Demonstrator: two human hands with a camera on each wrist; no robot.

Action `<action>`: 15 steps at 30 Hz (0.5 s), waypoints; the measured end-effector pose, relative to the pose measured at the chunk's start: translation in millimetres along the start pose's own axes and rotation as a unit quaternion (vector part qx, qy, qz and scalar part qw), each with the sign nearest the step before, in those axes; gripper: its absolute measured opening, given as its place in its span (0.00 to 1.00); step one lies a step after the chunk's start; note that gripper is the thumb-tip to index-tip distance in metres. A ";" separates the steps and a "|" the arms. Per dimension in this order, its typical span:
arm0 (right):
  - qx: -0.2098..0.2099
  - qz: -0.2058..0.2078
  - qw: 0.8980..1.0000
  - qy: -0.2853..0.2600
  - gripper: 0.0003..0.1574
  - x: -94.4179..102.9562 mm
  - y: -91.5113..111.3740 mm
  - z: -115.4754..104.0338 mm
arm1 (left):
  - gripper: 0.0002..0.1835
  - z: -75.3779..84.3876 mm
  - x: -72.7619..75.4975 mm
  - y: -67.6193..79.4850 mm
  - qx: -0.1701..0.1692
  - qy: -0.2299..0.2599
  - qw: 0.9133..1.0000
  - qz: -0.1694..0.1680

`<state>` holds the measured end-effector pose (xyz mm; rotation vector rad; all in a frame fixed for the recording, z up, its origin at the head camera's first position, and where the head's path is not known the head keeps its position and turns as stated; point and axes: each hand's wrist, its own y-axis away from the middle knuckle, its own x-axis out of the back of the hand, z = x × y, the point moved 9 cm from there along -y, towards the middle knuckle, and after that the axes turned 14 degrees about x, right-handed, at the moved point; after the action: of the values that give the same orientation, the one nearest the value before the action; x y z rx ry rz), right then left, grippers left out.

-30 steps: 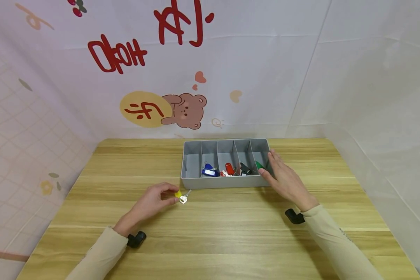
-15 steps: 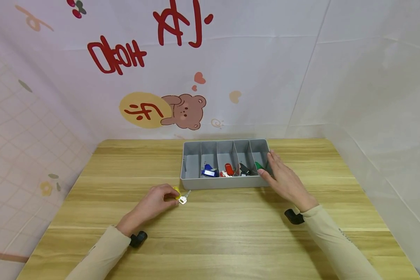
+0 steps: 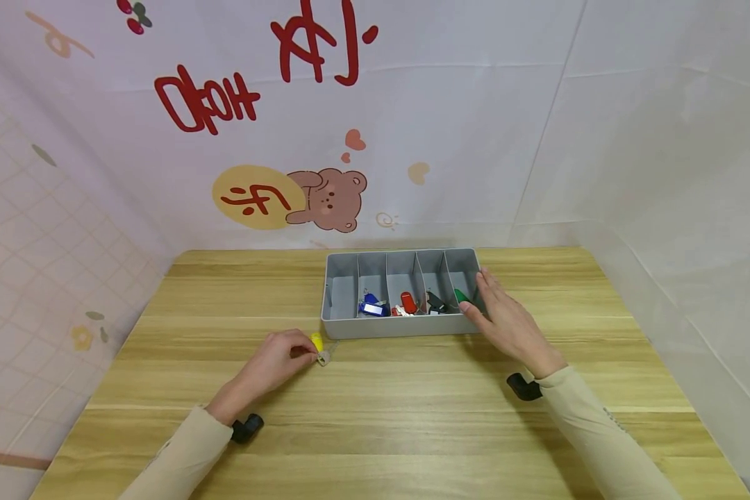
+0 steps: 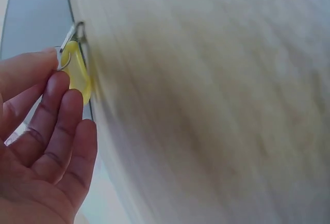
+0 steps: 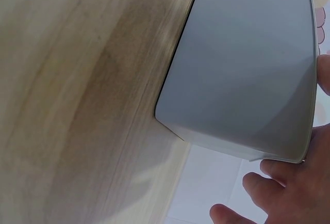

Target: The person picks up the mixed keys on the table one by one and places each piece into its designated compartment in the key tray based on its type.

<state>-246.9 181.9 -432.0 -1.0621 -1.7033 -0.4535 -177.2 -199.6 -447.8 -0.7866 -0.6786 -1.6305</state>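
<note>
My left hand [image 3: 278, 357] pinches, between thumb and index finger, the ring of a yellow key tag [image 3: 317, 341] with a metal key [image 3: 323, 357]. The left wrist view shows the thin split ring [image 4: 66, 63] at the fingertips and the yellow tag [image 4: 78, 77] hanging beside it; the other fingers are loosely bent. A grey divided box [image 3: 400, 328] stands just beyond. My right hand [image 3: 511, 323] rests against its right end, fingers extended along the side and thumb over the front rim. In the right wrist view the box's front wall [image 5: 242, 64] fills much of the picture.
Blue key tags [image 3: 373, 306], red key tags [image 3: 408, 302], black key tags [image 3: 436, 301] and a green key tag [image 3: 461, 296] lie in separate compartments. The leftmost compartment [image 3: 342, 288] shows its bare bottom. A wooden table [image 3: 400, 417] meets a printed wall covering [image 3: 462, 139].
The yellow tag and key have turned in my left fingers: the tag now hangs more upright, and the key looks duller and edge-on. My right hand keeps its place at the box.
</note>
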 end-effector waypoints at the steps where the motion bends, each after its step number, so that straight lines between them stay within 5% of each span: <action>1: 0.000 0.001 1.000 0.001 0.56 0.2 0.0 -0.1 | 0.01 0.0 2.3 1.3 0.005 0.007 1.000 0.005; 15: 0.003 -0.001 1.000 -0.003 0.56 1.4 1.1 -3.6 | 0.04 6.8 23.7 15.8 0.006 0.061 0.996 0.066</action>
<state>-244.0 180.5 -429.6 -1.0593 -1.7110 -0.4469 -163.8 -211.4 -424.5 -0.7023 -0.5376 -1.5399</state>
